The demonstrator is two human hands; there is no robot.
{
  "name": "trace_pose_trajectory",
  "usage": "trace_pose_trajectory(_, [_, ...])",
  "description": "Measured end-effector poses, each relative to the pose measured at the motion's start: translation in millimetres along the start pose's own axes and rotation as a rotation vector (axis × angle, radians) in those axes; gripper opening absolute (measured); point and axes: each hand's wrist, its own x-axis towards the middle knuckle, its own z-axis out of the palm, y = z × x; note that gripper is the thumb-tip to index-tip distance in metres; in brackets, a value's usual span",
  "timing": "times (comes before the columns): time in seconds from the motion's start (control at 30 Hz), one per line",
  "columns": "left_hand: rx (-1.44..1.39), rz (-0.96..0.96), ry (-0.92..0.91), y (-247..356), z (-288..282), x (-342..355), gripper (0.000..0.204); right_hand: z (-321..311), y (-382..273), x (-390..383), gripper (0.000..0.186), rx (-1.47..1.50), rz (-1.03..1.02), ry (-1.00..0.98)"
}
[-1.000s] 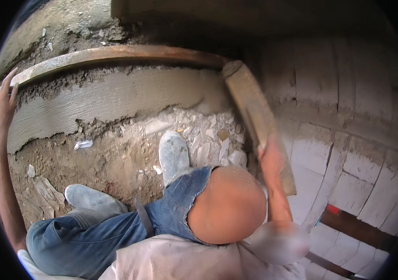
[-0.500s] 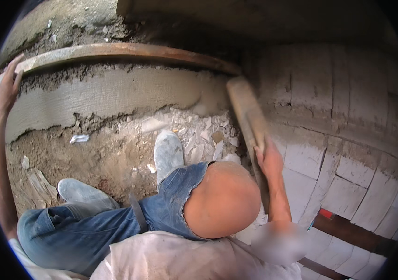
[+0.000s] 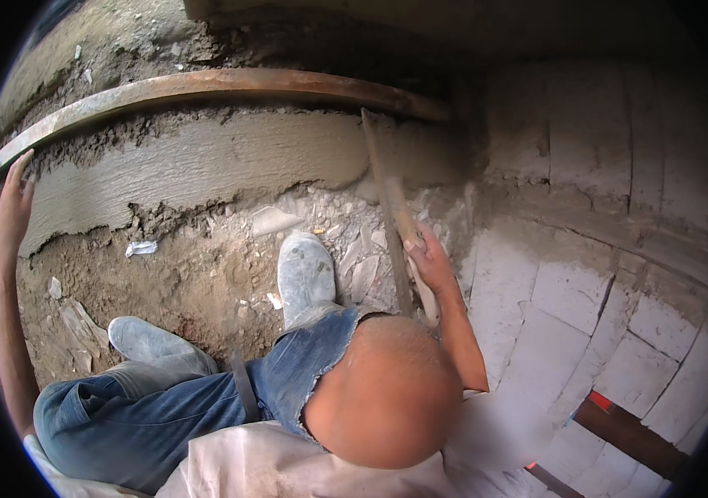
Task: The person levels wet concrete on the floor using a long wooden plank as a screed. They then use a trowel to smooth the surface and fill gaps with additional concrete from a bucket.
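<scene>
My left hand (image 3: 15, 203) is at the far left, fingers stretched out, fingertips at the lower edge of a long wooden board (image 3: 229, 81). That board lies along the top of a band of wet grey mortar (image 3: 221, 158). In my right hand (image 3: 432, 261) is a long wooden plastering float (image 3: 380, 170), gripped by its handle. The float is tilted almost edge-on, its far end over the mortar near the right part of the band. Whether its face touches the mortar I cannot tell. The mortar looks smooth, with a ragged lower edge.
A wall of pale blocks (image 3: 566, 295) rises on the right, smeared with mortar. Broken white rubble (image 3: 362, 266) lies by my boot (image 3: 304, 266). Bare soil (image 3: 188, 274) spreads to the left, with a splintered wood scrap (image 3: 80, 324) on it. My bare knee (image 3: 387, 390) is close to the float.
My right hand and the float have swung left, and the float has turned from showing its broad face to nearly edge-on. My left hand has slipped slightly down from the board's top.
</scene>
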Motion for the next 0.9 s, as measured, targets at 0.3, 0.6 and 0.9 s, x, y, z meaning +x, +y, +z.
trace_pose_trajectory(0.3, [0.103,0.134,0.090,-16.6,16.6,17.7,0.052,-7.6,7.2,-19.5,0.057,0.296,0.108,0.055])
trace_pose_trajectory(0.6, [0.254,0.160,0.117,-11.0,11.0,39.1,0.050,7.0,4.1,-0.7,0.058,0.322,0.069,-0.018])
trace_pose_trajectory(0.9, [0.331,0.083,0.103,-60.0,17.8,18.4,0.051,11.1,-24.2,-22.6,0.064,0.410,0.116,-0.056])
